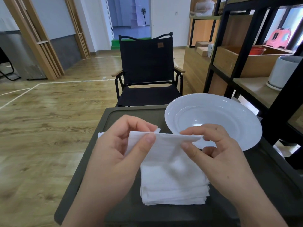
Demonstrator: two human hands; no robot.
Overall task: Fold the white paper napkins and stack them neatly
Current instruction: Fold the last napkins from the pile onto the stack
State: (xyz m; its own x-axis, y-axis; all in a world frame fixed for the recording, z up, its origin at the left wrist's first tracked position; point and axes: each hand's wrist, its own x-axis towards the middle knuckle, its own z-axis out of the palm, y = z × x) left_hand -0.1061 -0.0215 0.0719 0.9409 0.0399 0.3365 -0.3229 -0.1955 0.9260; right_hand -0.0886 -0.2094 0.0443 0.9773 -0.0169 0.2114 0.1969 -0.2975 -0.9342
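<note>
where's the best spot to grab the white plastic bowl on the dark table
Take the white plastic bowl by its wide flat rim on the right edge, coming in from the right with the right hand. The rim flares out and overhangs, leaving room for fingers beneath, and that side is away from the stack of white paper napkins.

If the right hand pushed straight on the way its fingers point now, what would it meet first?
The right hand points leftward along the held napkin, so it would probably meet the left hand pinching the other end; depth is uncertain.

Both hands [114,154] pinch napkin [165,145] above stack [173,185].
</note>
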